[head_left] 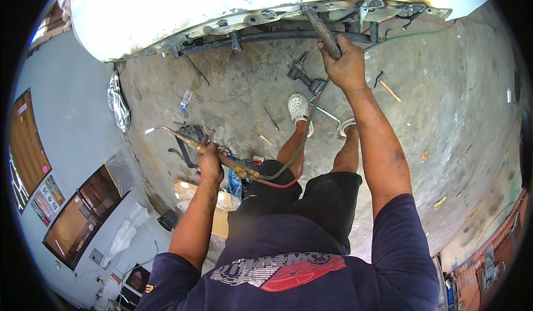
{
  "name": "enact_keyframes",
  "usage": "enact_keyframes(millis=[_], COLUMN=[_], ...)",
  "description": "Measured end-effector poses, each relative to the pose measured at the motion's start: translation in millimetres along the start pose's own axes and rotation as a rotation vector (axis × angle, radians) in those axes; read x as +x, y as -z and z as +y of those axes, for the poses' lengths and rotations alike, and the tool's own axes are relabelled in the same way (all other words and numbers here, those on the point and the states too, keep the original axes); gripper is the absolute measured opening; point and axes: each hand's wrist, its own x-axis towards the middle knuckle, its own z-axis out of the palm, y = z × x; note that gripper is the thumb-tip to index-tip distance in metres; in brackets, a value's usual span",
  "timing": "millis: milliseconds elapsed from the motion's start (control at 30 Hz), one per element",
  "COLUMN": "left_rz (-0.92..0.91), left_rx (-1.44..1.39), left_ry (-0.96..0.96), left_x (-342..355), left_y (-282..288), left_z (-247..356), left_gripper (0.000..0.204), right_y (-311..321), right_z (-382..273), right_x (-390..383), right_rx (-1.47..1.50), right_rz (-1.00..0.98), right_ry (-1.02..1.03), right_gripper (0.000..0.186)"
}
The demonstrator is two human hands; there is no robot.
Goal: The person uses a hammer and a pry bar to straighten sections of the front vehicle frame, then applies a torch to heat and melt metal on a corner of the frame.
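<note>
My left hand [210, 162] is wrapped round the handle of a brass gas torch [194, 144]. Its thin bent nozzle points left, with a small bright flame at the tip. Red and green hoses [283, 183] run from its rear end. Out in front, my right hand [345, 64] grips a worn brown-grey bar [321, 30]. The far end of that bar meets the lower metal edge [252, 19] of a white vehicle body panel [183, 5]; whether it presses on it I cannot tell. Brown scorch marks show on the panel's right side.
On the concrete floor lie a black cordless power tool [302, 75], a metal rod wrench [328, 113], a wooden-handled tool [391, 91] and a plastic bottle [186, 99]. A vehicle lamp [117, 103] leans by the left wall. Hoses trail past my legs; cardboard [221, 222] lies at my left.
</note>
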Motion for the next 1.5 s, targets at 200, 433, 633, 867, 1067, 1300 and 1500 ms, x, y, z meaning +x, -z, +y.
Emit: enact_keyframes(millis=[200,433,633,867,1067,1300,1500], left_rz=[-0.002,-0.171,-0.206,-0.224,-0.312,-0.447,-0.558], left_rx=[-0.031,-0.049,0.021,0.048,-0.079,-0.239,-0.197], left_ry=[-0.027,-0.069,-0.103,-0.138,-0.063,0.134,0.245], left_x=[-14.9,-72.4,-116.1,-167.0,-223.9,-283.4,-316.3], left_y=[-10.7,-55.8,-94.5,-109.7,-127.0,-157.6,-181.1], left_z=[5.6,35.9,56.6,81.3,119.1,160.0,162.9], left_gripper=[0.067,0.07,0.072,0.073,0.074,0.074,0.059], right_y=[-0.5,11.5,3.8,26.5,115.4,224.5,264.7], right_z=[-3.9,-6.1,-9.9,-15.5,-58.2,-123.0,-151.1], right_x=[-4.1,3.1,2.8,-21.2,-162.6,-220.2,-213.0], right_rx=[-0.027,-0.016,0.13,-0.079,0.335,0.78,0.387], right_rz=[-0.018,-0.304,-0.327,-0.252,-0.675,-1.005,-0.896], right_ry=[-0.03,-0.202,-0.232,-0.211,-0.189,-0.301,0.171], right_gripper=[0.036,0.067,0.064,0.097,0.105,0.132,0.131])
